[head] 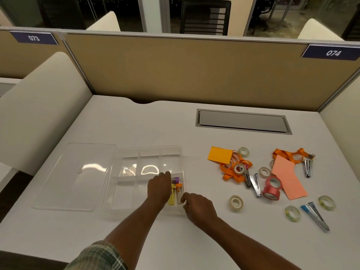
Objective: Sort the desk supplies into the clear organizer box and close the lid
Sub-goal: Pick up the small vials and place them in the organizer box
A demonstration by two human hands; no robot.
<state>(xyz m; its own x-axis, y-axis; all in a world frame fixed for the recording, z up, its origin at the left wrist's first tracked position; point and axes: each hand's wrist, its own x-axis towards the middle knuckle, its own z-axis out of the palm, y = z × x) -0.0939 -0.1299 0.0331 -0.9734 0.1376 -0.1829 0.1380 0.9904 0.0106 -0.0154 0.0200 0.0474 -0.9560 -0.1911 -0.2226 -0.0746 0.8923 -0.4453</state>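
Your left hand (158, 187) dips into the near-right compartment of the box (148, 151) (its grip cannot be told). Your right hand (196, 207) pinches the box's near rim. The lid (78, 172) lies just left, the supplies (288, 180) to the right.

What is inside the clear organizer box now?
Yellow, orange and purple small staplers lie in the near-right compartment. The left hand covers part of it, so their count is unclear.

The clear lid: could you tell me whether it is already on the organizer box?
No, the clear lid lies flat on the desk beside the open organizer box.
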